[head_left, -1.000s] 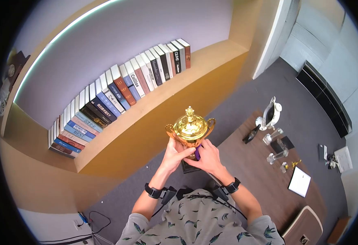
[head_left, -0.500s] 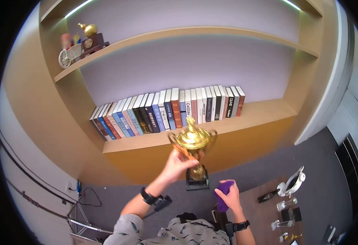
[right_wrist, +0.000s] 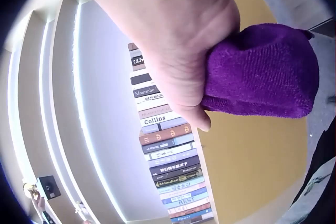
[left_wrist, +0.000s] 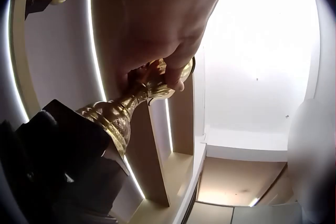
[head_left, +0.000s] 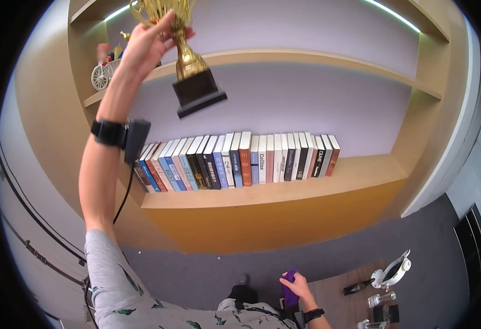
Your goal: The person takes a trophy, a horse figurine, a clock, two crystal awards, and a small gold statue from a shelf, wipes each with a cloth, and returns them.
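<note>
A gold trophy cup (head_left: pixel 190 61) on a black block base is raised at the upper left of the head view, tilted, with its top cut off by the frame edge. My left hand (head_left: pixel 146 48) grips it around the lower part of the cup, just above the stem. The left wrist view shows the thumb wrapped over the gold metal, and the dark base (left_wrist: pixel 79 155) close to the camera. Low in the head view, my right hand (head_left: pixel 299 287) holds a bunched purple cloth (right_wrist: pixel 262 71) away from the trophy.
A row of upright books (head_left: pixel 240 162) lines the lower shelf of a lit wall unit. Above it runs an upper shelf (head_left: pixel 306 56), with a white wheeled ornament (head_left: pixel 101 75) at its left end. A brown table (head_left: pixel 333 290) with glass awards stands at lower right.
Both hands were at the trophy at first; the right hand has come away with the purple cloth. My left hand has carried the trophy up and left, toward the upper shelf.
</note>
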A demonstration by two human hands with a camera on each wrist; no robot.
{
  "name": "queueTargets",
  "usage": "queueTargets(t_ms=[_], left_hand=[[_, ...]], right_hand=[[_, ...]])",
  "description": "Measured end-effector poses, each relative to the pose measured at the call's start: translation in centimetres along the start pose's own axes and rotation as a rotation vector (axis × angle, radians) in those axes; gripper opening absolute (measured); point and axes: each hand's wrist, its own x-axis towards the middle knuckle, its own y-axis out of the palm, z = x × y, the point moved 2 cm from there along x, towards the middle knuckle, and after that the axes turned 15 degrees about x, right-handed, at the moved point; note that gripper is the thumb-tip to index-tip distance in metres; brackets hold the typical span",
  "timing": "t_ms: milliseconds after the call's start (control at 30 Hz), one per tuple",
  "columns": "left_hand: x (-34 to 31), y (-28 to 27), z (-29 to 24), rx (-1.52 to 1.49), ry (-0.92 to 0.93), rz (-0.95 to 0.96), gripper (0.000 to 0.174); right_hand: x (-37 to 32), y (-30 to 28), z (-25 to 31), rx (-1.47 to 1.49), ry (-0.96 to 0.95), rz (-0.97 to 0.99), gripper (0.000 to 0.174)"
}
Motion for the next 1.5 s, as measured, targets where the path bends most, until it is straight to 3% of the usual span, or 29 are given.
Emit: queueTargets(t_ms=[200,333,400,667,1200,1500], left_hand=[[9.0,-5.1,2.8,0.064,0.102,-0.044,0.04],[12.8,-6.8,5.7,0.038,0.16,-0.187,0.028],[15.9,-10.0,8.6,0.189,0.125,-0.065,0.043],[21.1,-13.9,15.2,0.153,0.075,0.073,0.045],[21.9,-14.9,18.7,0.174,-0.015,0.164,0.046],[20.8,-13.4,18.4,0.198,0.026,0.06,0.042]], right_hand=[[5.4,1.4,-0.6,-0.055,0.084,-0.038,0.038],[9.8,3.0,0.0,-0.075,0.082,-0.059,0.04],[12.0,3.9,-0.1,-0.06,0.071,-0.09,0.04],[17.3,8.8,-0.8,-0.062,0.108,-0.096,0.041],[19.6,10.2,-0.1,-0.066,0.149,-0.082,0.039],[17.5,9.5,-1.1,-0.057,0.192,-0.08,0.041]])
